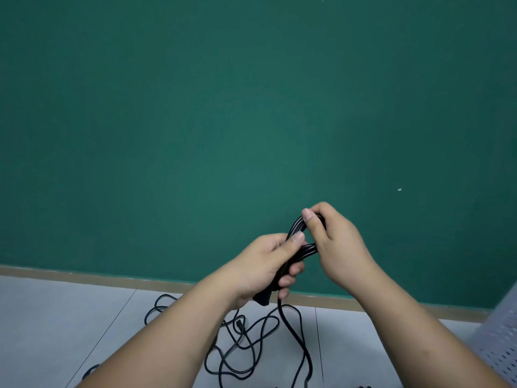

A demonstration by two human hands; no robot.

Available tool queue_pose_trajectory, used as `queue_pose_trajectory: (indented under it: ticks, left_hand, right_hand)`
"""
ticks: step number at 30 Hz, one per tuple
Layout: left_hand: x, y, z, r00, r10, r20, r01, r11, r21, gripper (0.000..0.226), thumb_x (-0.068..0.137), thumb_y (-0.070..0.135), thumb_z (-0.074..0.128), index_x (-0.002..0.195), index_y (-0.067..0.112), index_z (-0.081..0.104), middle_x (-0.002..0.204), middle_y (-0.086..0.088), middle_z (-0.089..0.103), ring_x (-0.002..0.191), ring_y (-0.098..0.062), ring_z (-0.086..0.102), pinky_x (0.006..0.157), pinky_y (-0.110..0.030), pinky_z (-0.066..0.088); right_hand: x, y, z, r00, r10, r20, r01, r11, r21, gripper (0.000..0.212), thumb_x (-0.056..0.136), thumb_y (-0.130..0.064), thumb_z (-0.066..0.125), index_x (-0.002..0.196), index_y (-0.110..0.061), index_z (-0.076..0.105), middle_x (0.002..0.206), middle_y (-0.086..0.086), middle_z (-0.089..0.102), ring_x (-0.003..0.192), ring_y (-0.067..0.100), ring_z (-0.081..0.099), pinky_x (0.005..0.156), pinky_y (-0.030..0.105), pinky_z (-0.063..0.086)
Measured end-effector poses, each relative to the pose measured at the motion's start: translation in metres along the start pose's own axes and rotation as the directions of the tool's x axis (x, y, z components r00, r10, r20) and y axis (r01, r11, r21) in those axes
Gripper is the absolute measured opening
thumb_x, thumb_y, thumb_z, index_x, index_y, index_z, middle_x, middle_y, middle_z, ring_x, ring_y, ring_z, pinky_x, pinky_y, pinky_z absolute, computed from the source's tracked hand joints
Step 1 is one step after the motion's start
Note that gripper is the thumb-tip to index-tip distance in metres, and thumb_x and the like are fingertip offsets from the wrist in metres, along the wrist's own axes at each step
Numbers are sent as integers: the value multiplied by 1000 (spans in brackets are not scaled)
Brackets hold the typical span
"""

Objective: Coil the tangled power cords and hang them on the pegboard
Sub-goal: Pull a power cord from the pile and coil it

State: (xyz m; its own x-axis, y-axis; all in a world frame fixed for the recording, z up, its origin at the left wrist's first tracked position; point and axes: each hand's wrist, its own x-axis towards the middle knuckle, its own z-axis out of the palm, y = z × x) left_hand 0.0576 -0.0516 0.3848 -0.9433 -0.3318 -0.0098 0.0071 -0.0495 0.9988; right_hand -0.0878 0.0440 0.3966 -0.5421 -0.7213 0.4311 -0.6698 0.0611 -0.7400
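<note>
Left hand [263, 264]: gripping bundled loops of glossy black rubber power cord [294, 228], fingers curling round it, thumb pressing on top. Right hand [333, 242]: pinching upper loop of same cord. 1 strand hanging from bundle down to loose tangle of thin black cords [246, 345] lying on pale grey tiled floor [70, 317]. Dark green wall [223, 107] standing behind. White perforated metal pegboard [500, 345] showing at lower right edge.

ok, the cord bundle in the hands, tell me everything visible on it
The cord bundle is black, smooth and rubbery-looking, several strands folded into a tight loop, held up before the green wall. The left hand grips its lower part, thumb across the strands; the right hand pinches the top bend. One strand hangs to the tangle on the floor.
</note>
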Motion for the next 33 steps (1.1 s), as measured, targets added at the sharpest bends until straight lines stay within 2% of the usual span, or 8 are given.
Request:
queue_pose_trajectory:
  ticks: [5, 7, 10, 15, 21, 24, 29, 33]
  left_hand:
    - [-3, -3, 1, 996, 26, 87, -24, 1000, -18, 16, 112, 26, 50, 99, 18, 55, 82, 0, 46, 65, -14, 43, 62, -32, 48]
    - [-2, -7, 2, 999, 20, 50, -22, 999, 35, 22, 113, 20, 47, 99, 20, 64, 80, 0, 44, 64, -14, 44, 62, -32, 49]
    - [0, -11, 2, 1000, 15, 9, -16, 986, 165, 19, 114, 21, 44, 108, 9, 59, 77, 1, 44, 63, -16, 47, 60, -33, 52]
    - [-2, -10, -3, 1000, 5, 2, -5, 980, 199, 19, 115, 21, 43, 104, 9, 53, 74, 0, 50, 58, -20, 56, 57, -34, 53]
    - [-1, -6, -7, 993, 47, -105, -44, 998, 39, 17, 114, 23, 46, 104, 11, 53, 72, 0, 47, 56, -17, 44, 54, -33, 48]
    - [0, -3, -12, 952, 139, -274, -142, 990, 7, 16, 112, 21, 51, 99, 11, 54, 73, -2, 48, 57, -18, 46, 56, -35, 49]
    - [1, 1, -24, 816, 172, -553, -302, 941, -152, 17, 111, 17, 51, 95, 12, 48, 74, -2, 50, 58, -19, 49, 54, -32, 48]
    - [5, 4, -40, 646, 134, -751, -407, 893, -191, 15, 112, 16, 49, 97, 14, 48, 71, 0, 48, 54, -15, 47, 51, -31, 51]
  right_hand:
    - [0, 5, 1, 999, 34, 16, -37, 966, 258, 20, 110, -36, 53, 94, -30, 63, 79, -11, 64, 73, 14, 57, 75, 46, 55]
    - [-3, 1, 1, 999, 37, 29, -43, 962, 268, 19, 110, -36, 52, 97, -31, 65, 87, -6, 68, 71, 18, 60, 67, 45, 59]
    - [-6, -4, -2, 999, -25, 37, 18, 984, 176, 20, 111, -33, 49, 94, -30, 59, 85, -4, 66, 63, 11, 59, 62, 29, 50]
    - [-2, -5, -6, 993, -51, 103, 27, 975, 219, 26, 113, -25, 46, 91, -21, 59, 74, -20, 58, 73, 7, 50, 72, 32, 41]
    - [-11, -6, 2, 986, 105, 131, -158, 842, 516, 27, 112, -42, 43, 125, -33, 65, 100, -4, 63, 69, 13, 53, 58, 27, 45]
    - [-15, 0, 5, 950, 109, 293, -218, 902, 371, 45, 102, -57, 39, 129, -29, 62, 112, 4, 70, 77, 14, 66, 66, 32, 55]
    - [-23, 12, 13, 708, 129, 694, -207, 978, 29, 41, 105, -57, 49, 114, -24, 72, 108, -6, 78, 105, 13, 71, 105, 37, 53]
    - [-21, 18, 14, 659, 114, 743, -67, 993, -93, 7, 103, -36, 64, 107, -32, 70, 88, 5, 71, 80, 11, 69, 90, 46, 57]
